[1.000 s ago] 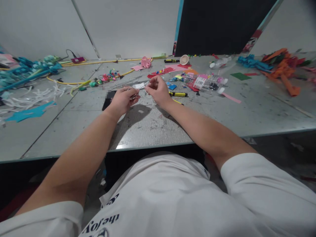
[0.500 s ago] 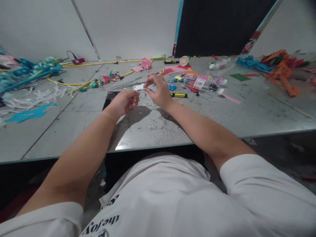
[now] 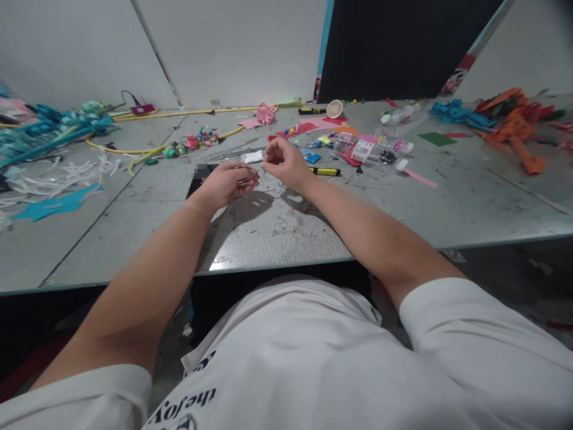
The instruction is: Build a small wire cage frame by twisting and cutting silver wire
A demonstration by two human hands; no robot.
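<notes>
My left hand [image 3: 227,184] is closed, its fingers curled round a small, shiny, wire-like metal thing [image 3: 245,172] whose kind I cannot make out. Just to its right, my right hand [image 3: 289,166] is bent with thumb and fingertips close together; whatever it pinches is too small to tell. The two sets of fingertips almost meet above the grey table [image 3: 277,239]. Behind them lies a small white packet [image 3: 253,156]. A yellow and black pen-shaped tool [image 3: 326,172] rests beside my right wrist, near blue packets [image 3: 313,158].
Clear plastic bottles [image 3: 369,150] lie to the right, with orange crepe paper [image 3: 521,131] farther over. White paper strips [image 3: 67,173] and a blue paper piece [image 3: 58,204] spread at left. A yellow hose-like cord [image 3: 134,151] curves behind colourful small pieces [image 3: 201,138].
My right fingertips have shifted slightly, and the thin pale strand seen between the hands is no longer visible. My left fingers have moved a little to the right.
</notes>
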